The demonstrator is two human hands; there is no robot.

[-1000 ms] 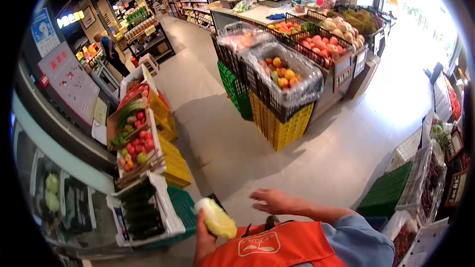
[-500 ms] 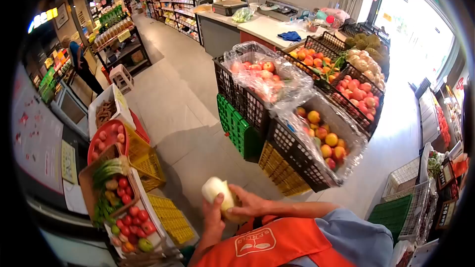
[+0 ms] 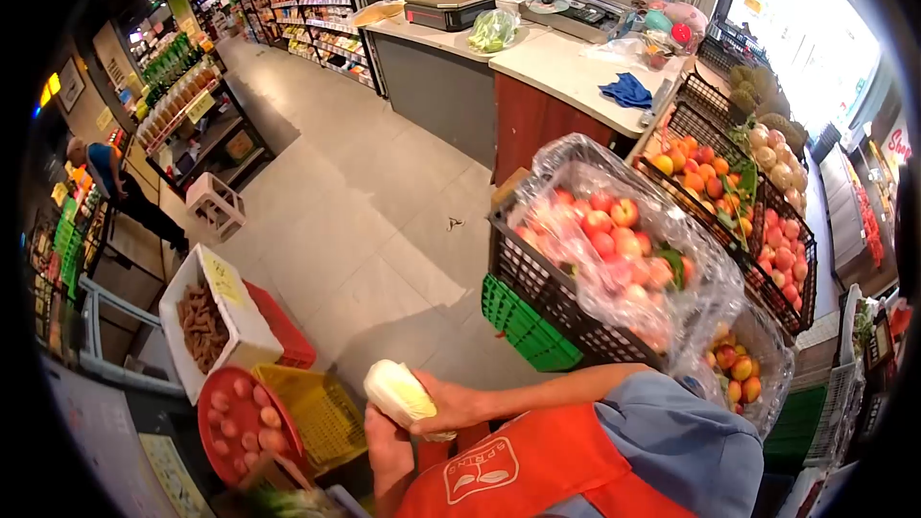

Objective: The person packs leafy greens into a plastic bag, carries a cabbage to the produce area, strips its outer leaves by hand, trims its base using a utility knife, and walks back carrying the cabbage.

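A pale napa cabbage [image 3: 397, 389] is held in front of my red apron, its whitish end pointing up and to the left. My left hand [image 3: 388, 434] is closed around its lower left side. My right hand [image 3: 449, 403] grips it from the right, with the fingers wrapped over the lower part. Just beyond my hands on the left is a yellow plastic crate [image 3: 331, 427], and beside it a red basin [image 3: 213, 436] of pinkish round produce.
Black crates of peaches [image 3: 609, 230] and oranges stand at right, some lined with plastic. A counter [image 3: 566, 72] holds scales, a bagged green vegetable and a blue cloth [image 3: 625, 90]. A white box of brown roots [image 3: 203, 326] and a stool [image 3: 216, 206] stand left; another person [image 3: 120, 187] is farther back.
The view has moved forward and swung, so the counter and root box look nearer and the fruit crates sit farther right. The cabbage stays in both hands.
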